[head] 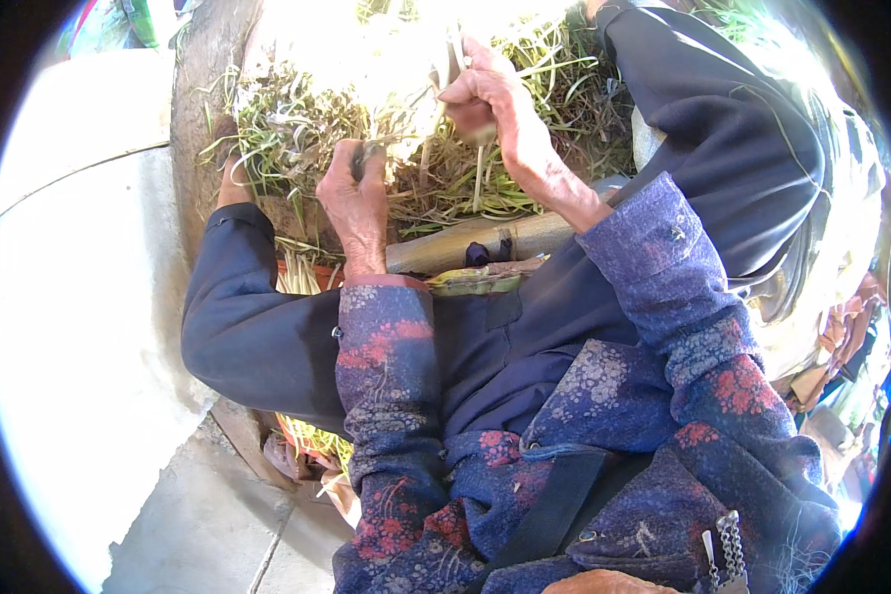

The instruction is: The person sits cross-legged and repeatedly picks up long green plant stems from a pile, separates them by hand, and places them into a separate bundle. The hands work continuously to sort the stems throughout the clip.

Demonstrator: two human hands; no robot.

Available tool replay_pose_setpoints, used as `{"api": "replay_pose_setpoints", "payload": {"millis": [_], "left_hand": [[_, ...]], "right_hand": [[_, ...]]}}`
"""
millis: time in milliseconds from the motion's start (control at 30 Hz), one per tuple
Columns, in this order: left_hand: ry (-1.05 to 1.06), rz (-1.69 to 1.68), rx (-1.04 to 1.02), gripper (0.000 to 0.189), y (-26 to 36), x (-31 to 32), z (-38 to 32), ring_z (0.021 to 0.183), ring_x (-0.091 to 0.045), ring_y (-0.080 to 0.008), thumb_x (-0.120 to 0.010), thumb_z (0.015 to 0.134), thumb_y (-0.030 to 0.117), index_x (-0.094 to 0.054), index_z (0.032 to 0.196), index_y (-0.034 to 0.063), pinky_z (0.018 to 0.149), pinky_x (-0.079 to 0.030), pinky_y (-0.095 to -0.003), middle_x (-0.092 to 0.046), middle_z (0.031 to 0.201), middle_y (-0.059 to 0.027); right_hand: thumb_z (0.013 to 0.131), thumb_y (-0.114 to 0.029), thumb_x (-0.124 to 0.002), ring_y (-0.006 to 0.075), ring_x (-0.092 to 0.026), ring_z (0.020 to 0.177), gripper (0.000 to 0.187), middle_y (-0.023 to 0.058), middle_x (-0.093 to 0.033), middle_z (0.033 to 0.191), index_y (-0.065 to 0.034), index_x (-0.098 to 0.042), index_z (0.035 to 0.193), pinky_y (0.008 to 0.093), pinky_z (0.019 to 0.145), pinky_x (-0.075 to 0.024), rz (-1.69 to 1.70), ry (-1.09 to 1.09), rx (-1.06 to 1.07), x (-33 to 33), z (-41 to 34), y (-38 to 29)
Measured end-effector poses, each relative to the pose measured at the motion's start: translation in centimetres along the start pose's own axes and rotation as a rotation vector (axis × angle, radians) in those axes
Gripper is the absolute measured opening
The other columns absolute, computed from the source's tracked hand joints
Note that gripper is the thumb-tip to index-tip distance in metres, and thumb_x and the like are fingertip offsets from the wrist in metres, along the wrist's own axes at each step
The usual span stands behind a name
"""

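My right hand (497, 111) has its fingers closed around pale stalks (454, 63), whose upper ends fade into strong glare. Lower and to the left, my left hand (356, 200) is curled with the thumb against the fingers. Thin dry plant strands (395, 138) run from its fingertips, and a dark spot shows between thumb and finger; what it is cannot be made out. Beneath both hands lies a heap of green and straw-coloured plant trimmings (297, 126). One white stalk (480, 178) stands out below my right hand.
My legs in dark trousers (267, 334) spread either side of the heap. A thick pale pole-like piece (431, 251) lies before my lap. Pale stalks (297, 276) sit in something red by my left thigh. Sunlit concrete (82, 297) lies left; cloth bundles (846, 327) are at right.
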State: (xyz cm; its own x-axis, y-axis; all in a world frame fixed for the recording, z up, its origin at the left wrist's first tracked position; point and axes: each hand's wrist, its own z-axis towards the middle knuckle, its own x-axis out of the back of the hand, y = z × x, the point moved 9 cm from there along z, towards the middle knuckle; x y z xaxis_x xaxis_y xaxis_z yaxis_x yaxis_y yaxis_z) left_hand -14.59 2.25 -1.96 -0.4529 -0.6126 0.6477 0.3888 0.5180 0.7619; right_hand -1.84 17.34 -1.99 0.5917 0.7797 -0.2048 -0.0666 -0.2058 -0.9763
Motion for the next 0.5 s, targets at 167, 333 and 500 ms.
{"api": "replay_pose_setpoints", "payload": {"millis": [167, 333, 500], "left_hand": [[-0.067, -0.39, 0.137, 0.015, 0.4, -1.7, -1.1, 0.06, -0.037, -0.0057, -0.063, 0.087, 0.01, -0.055, 0.077, 0.0023, 0.053, -0.033, -0.0245, -0.046, 0.065, 0.0042], [-0.037, -0.455, 0.138, 0.013, -0.2, -2.4, -0.9, 0.06, -0.039, -0.0051, -0.064, 0.087, 0.008, -0.056, 0.078, 0.0026, 0.052, -0.033, -0.024, -0.047, 0.066, 0.0039], [0.031, -0.141, 0.108, 0.006, -1.4, -1.1, -0.5, 0.064, -0.052, -0.0094, -0.066, 0.083, 0.003, -0.061, 0.084, 0.0011, 0.057, -0.043, -0.0282, -0.061, 0.067, -0.003]], "right_hand": [[0.091, -0.013, -0.05, 0.0268, -0.057, 0.085, 0.021, 0.015, -0.054, 0.096, 0.0001, -0.06, 0.103, 0.0357, 0.071, -0.052, -0.319, 0.126, 0.503, 0.5, -1.1, -3.5], [0.093, -0.015, -0.049, 0.0301, -0.058, 0.086, 0.02, 0.0152, -0.055, 0.095, 0.0012, -0.06, 0.099, 0.0377, 0.074, -0.0533, -0.291, 0.109, 0.384, 1.0, -0.6, -2.2], [0.094, -0.013, -0.05, 0.0263, -0.055, 0.08, 0.017, 0.0099, -0.056, 0.083, 0.0004, -0.058, 0.1, 0.0403, 0.081, -0.0494, -0.204, 0.111, 0.334, 1.5, -0.5, -1.4]]}}
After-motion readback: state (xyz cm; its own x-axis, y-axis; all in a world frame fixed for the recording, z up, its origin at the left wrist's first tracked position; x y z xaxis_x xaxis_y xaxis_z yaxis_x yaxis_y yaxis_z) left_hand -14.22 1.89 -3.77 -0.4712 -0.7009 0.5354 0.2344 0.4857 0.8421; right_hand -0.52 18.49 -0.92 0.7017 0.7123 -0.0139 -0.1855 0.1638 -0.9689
